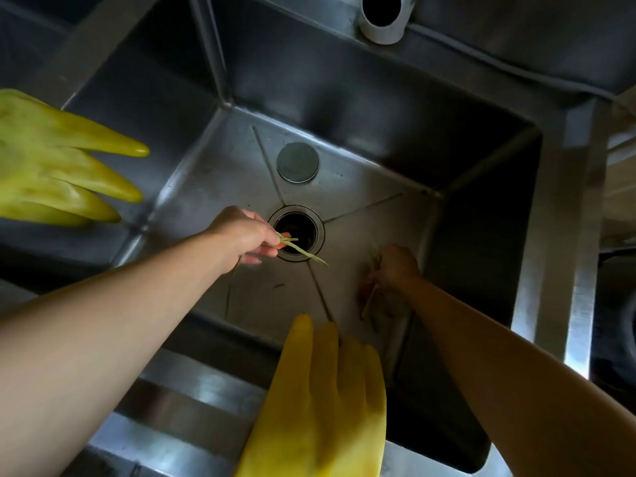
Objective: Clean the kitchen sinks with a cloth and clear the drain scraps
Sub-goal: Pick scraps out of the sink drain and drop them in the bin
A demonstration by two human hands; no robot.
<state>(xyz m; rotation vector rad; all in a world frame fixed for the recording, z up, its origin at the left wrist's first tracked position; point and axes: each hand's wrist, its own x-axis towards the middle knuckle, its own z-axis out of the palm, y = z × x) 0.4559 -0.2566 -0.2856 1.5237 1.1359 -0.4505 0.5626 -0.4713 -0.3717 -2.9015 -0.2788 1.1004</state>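
I look down into a deep steel sink [361, 108]. Its round drain [296, 233] is open, with dark scraps inside. My left hand [242, 235] reaches to the drain's left rim and pinches a thin green vegetable strip [303, 251] that lies across the opening. My right hand [395, 266] is low on the sink floor to the right of the drain, its fingers curled round a bundle of stalk-like scraps [371, 297]. A round metal drain cover [297, 162] lies flat on the floor behind the drain. No cloth is in view.
A yellow rubber glove [320, 401] hangs over the sink's front rim, fingers pointing into the basin. Another yellow glove [51, 160] lies over the divider at the left. A white pipe end [383, 15] sticks out above the back wall. A small green bit [278, 286] lies on the floor.
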